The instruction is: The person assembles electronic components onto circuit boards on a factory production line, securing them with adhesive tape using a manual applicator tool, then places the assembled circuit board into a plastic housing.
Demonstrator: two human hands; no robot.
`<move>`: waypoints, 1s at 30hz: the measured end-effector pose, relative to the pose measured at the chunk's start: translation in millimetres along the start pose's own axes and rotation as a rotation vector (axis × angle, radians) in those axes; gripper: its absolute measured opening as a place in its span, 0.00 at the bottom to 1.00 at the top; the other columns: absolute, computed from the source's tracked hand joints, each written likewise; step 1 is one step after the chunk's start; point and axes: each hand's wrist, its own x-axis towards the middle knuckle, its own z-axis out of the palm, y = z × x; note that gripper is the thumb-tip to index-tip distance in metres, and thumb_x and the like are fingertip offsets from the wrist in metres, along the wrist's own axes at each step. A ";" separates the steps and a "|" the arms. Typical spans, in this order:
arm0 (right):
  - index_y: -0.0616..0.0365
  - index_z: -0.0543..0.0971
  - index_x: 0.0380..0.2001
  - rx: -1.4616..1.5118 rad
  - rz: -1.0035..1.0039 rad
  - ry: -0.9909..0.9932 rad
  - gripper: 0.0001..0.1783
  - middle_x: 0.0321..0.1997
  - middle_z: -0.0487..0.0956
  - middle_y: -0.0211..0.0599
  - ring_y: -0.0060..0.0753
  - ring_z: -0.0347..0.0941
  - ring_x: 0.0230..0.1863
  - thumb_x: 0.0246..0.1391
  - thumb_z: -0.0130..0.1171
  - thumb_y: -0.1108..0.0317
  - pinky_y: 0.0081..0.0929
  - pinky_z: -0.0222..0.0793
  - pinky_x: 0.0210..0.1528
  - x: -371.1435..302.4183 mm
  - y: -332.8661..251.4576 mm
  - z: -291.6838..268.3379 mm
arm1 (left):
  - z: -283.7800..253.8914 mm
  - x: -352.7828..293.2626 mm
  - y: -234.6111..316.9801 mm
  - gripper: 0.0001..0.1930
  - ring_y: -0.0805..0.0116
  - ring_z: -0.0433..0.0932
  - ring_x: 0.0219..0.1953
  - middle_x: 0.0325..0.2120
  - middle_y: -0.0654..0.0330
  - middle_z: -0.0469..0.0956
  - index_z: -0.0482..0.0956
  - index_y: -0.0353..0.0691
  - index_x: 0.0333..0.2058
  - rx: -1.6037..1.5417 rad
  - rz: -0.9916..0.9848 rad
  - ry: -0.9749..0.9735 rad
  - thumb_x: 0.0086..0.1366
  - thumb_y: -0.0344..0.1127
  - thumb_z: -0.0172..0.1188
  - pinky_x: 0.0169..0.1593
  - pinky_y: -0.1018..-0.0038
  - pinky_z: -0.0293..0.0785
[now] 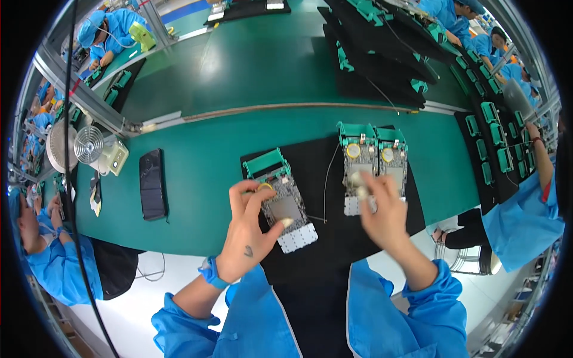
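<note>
On the left, a white fan (89,145) stands at the side of the green table (203,149), and a black phone (153,185) lies near it. A wide strip of green shows between the phone and a black mat (334,238). The left board (285,207) lies on the mat, near its left edge. It is long and slanted: the green end points away and left, the white dotted end near and right. Its middle is grey. The left hand (243,230) bends over it, thumb and fingers apart and touching it; I cannot tell if they squeeze. Next comes a thin wire (326,191). Two boards (394,174) lie side by side by the mat's right edge, pointing almost straight away, green ends far, each with a round yellow-edged spot. The right hand (385,218) is over them, fingers bent but blurred; I cannot tell if they pinch anything. More green table shows further right.
</note>
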 end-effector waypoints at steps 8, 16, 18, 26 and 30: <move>0.59 0.76 0.47 -0.180 0.109 0.036 0.19 0.29 0.76 0.40 0.40 0.75 0.24 0.49 0.58 0.74 0.33 0.70 0.25 6.0 53.2 -21.0 | 0.4 24.2 -7.5 0.21 0.63 0.73 0.41 0.47 0.52 0.63 0.71 0.35 0.46 -0.125 -0.143 0.097 0.52 0.22 0.64 0.39 0.73 0.76; 0.67 0.75 0.42 0.665 0.585 -0.074 0.12 0.18 0.67 0.22 0.13 0.56 0.20 0.59 0.54 0.69 0.19 0.52 0.21 37.0 44.4 -0.8 | 18.5 32.0 -8.5 0.17 0.69 0.80 0.34 0.39 0.54 0.70 0.66 0.31 0.46 -0.655 -0.397 0.024 0.58 0.16 0.55 0.35 0.76 0.81; 0.65 0.76 0.42 0.834 0.598 -0.011 0.11 0.18 0.64 0.17 0.09 0.53 0.17 0.61 0.53 0.68 0.15 0.46 0.19 42.8 37.0 -14.6 | 42.4 40.1 -11.6 0.17 0.67 0.80 0.35 0.40 0.54 0.70 0.66 0.31 0.44 -0.713 -0.357 -0.009 0.55 0.13 0.49 0.35 0.75 0.82; 0.61 0.74 0.37 1.308 0.906 -0.357 0.08 0.16 0.64 0.18 0.09 0.49 0.12 0.63 0.49 0.68 0.15 0.41 0.14 53.3 0.6 -27.4 | 67.2 58.1 22.0 0.17 0.54 0.67 0.41 0.40 0.51 0.66 0.72 0.37 0.44 -0.239 0.143 0.352 0.54 0.21 0.60 0.42 0.69 0.68; 0.66 0.73 0.38 1.451 0.993 -0.594 0.09 0.26 0.77 0.42 0.09 0.50 0.11 0.61 0.47 0.71 0.10 0.41 0.13 43.0 -6.1 -14.6 | 33.0 25.5 11.2 0.18 0.60 0.67 0.41 0.37 0.56 0.68 0.78 0.40 0.39 -0.167 0.361 0.450 0.47 0.18 0.59 0.43 0.69 0.66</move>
